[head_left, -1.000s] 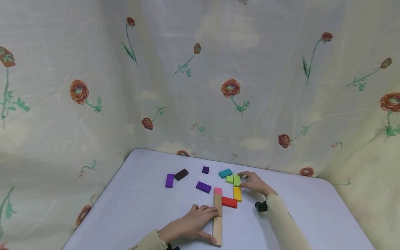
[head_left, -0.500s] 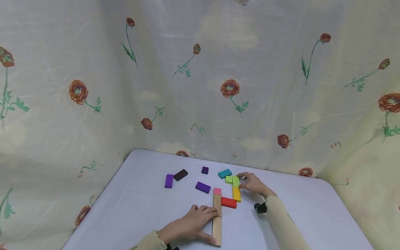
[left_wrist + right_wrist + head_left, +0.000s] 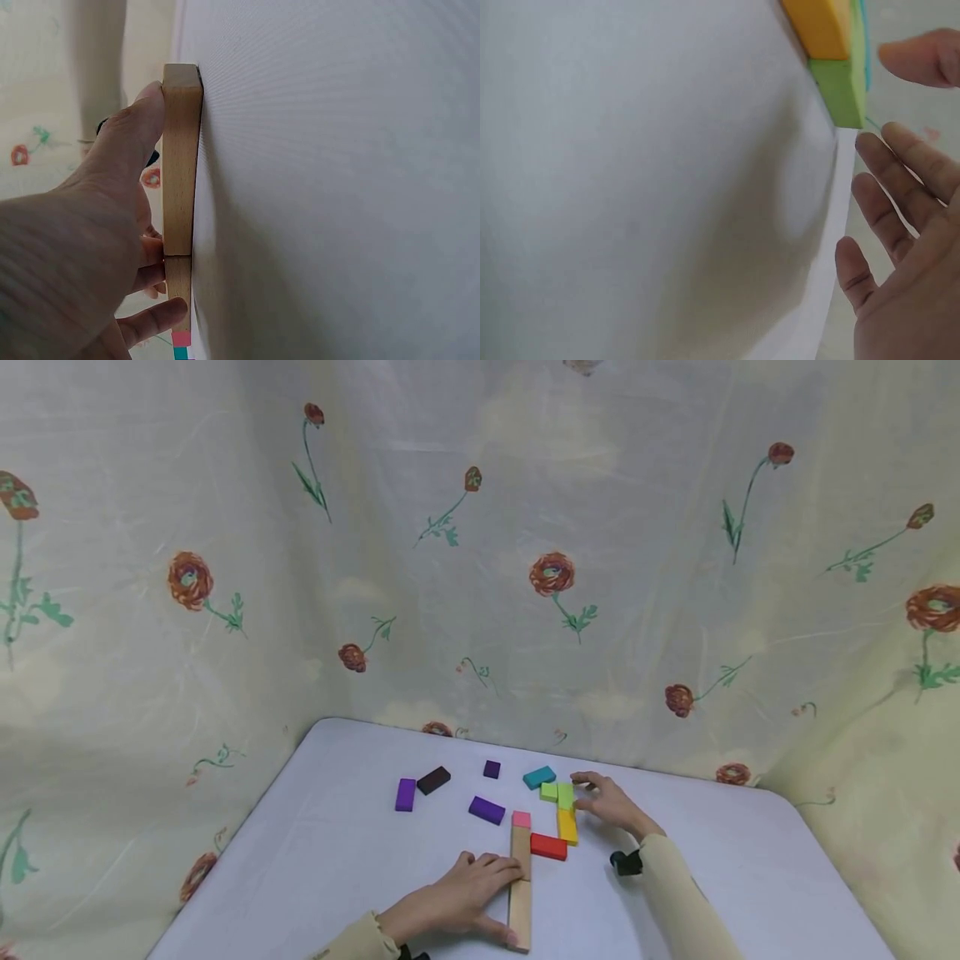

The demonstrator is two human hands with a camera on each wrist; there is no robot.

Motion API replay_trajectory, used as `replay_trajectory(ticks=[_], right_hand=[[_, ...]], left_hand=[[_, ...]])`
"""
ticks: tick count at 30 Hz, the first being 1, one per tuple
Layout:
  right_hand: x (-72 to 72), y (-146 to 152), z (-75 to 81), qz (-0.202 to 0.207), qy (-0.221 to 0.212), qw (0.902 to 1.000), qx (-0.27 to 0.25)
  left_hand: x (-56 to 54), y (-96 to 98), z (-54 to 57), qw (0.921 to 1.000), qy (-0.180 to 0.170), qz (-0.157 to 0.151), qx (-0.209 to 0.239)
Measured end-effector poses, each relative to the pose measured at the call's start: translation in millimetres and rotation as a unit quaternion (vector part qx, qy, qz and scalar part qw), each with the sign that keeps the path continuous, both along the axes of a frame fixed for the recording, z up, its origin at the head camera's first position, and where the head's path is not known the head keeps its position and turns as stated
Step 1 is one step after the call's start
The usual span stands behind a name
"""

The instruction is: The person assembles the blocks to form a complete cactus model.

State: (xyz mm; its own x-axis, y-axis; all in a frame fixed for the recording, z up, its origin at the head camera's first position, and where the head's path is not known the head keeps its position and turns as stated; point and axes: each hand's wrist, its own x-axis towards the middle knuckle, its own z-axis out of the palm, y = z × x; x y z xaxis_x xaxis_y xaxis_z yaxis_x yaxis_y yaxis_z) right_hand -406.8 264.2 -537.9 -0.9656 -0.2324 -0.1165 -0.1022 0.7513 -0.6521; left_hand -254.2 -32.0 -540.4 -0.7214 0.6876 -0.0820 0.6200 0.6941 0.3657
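Presents white tabletop [image 3: 337,843] with rounded corners. Carries, at far left, violet block [image 3: 406,794] beside dark brown block [image 3: 433,780]; nearer centre, dark purple cube [image 3: 492,769] and purple block [image 3: 487,810]. Continues, far to near, with pink cube [image 3: 522,819], far wooden bar [image 3: 521,845], near wooden bar [image 3: 521,910]. Adds, at right, red block [image 3: 549,847], yellow block [image 3: 567,827], lime block [image 3: 566,795], lime cube [image 3: 549,792], teal block [image 3: 539,777].

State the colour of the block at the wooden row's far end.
Pink block, best seen in the head view.

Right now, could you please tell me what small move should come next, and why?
Probably nudge the teal block straight: it lies slanted just beyond the small green block, whereas the longer green block lines up with the yellow block, and the nearby right hand holds nothing.
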Motion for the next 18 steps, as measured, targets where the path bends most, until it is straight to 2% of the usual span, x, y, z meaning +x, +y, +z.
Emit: replay_trajectory(ticks=[7, 11, 13, 18], right_hand=[[7.3, 0.9, 7.7, -0.05, 0.023, 0.9943, -0.091], [13.5, 0.3, 11.4, -0.082, 0.015, 0.9824, -0.167], [17.9, -1.2, 11.9, -0.096, 0.0, 0.9733, -0.208], [30.6, -7.0, 8.9, -0.119, -0.022, 0.9562, -0.267]], left_hand=[[1.2, 0.8, 2.6, 1.0, -0.005, 0.002, 0.001], [0.7, 1.1, 2.4, 1.0, -0.009, 0.004, 0.001], [0.3, 1.3, 1.9, 0.9999, -0.013, 0.006, 0.001], [-0.3, 2.7, 0.7, 0.9996, -0.026, 0.013, -0.003]])
